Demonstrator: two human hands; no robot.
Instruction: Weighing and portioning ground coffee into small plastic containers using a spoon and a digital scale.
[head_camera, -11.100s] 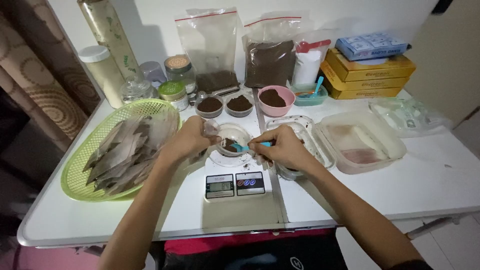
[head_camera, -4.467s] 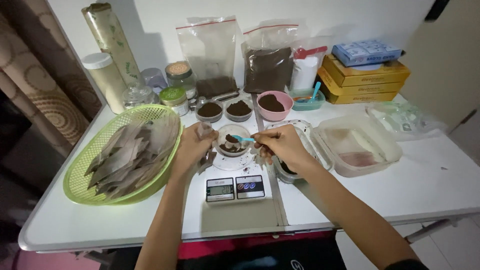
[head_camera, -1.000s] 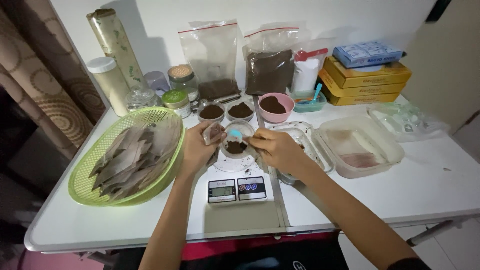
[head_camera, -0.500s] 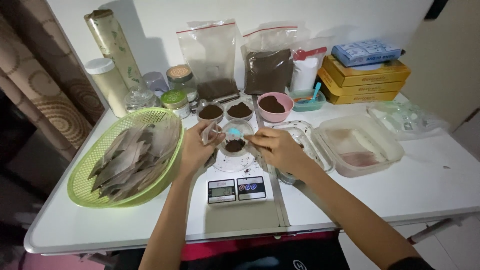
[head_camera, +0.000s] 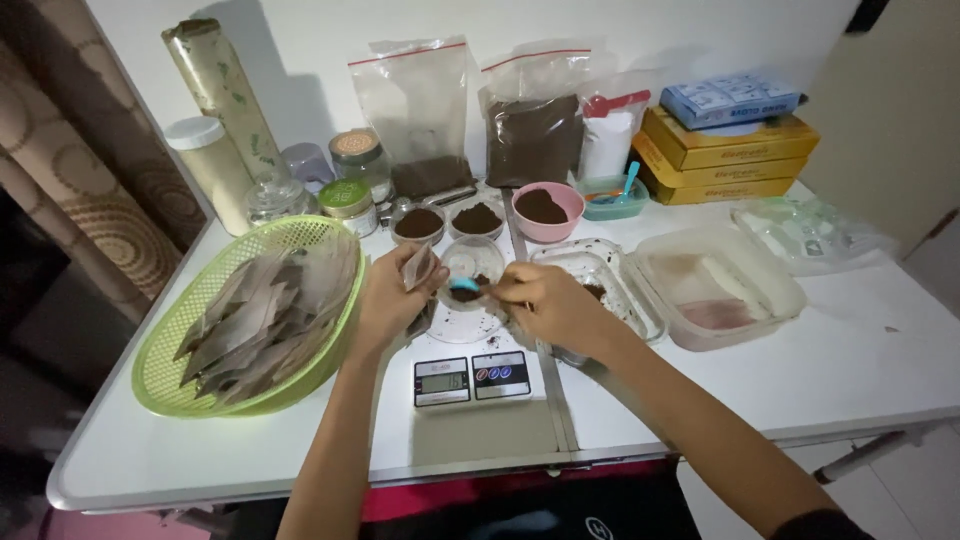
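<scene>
A small paper sachet (head_camera: 417, 266) is pinched upright in the left hand (head_camera: 385, 300), fingers curled shut around it, just left of a clear cup (head_camera: 471, 262). A blue spoon (head_camera: 465, 286) is gripped in the closed fingers of the right hand (head_camera: 545, 305), its bowl held at the cup's near rim, close to the sachet. The cup, with dark powder in it, is set on a scale (head_camera: 470, 375) at the table's (head_camera: 880, 360) middle. A green basket (head_camera: 170, 365) of sachets is placed to the left. A pink bowl (head_camera: 547, 208) of powder is seen farther back.
</scene>
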